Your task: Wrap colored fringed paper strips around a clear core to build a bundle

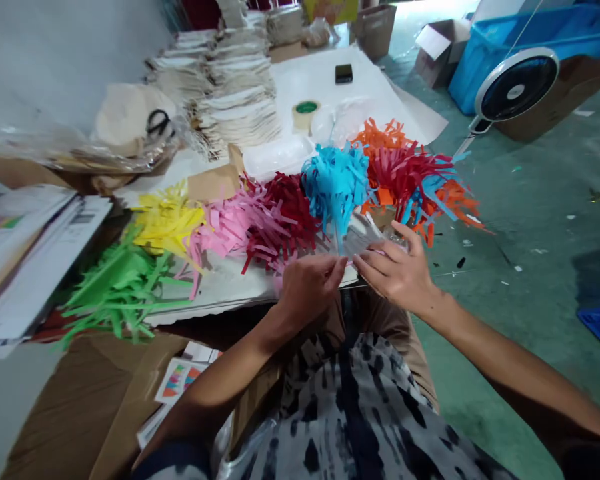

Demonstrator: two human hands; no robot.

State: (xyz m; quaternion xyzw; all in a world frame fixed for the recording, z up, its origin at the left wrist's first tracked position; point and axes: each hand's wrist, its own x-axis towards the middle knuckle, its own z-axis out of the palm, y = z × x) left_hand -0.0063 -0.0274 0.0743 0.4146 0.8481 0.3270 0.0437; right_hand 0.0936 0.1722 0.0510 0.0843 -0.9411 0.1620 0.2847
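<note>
A bright blue fringed paper tassel (336, 180) stands fringe-up on the table edge, narrowing to a twisted stem. At the foot of that stem, my left hand (307, 283) is closed, its thumb and fingertips pinched together on the stem's end. My right hand (397, 270) is just to the right, fingers stretched and apart, their tips near the left fingertips. A thin pinkish strand seems to lie between the hands; its ends are hidden. Dark red tassels (293, 207) and pink tassels (235, 223) lie left of the blue one; a crimson tassel (407, 170) lies right.
Yellow fringe (167, 220) and green fringe (123, 283) spread leftward. Behind are a white plastic tray (279, 157), stacked cloth bundles (240, 93), scissors (158, 123) and a black device (344, 74). A fan (517, 90) stands right, by a blue bin (463, 83). An open cardboard box (70, 407) sits lower left.
</note>
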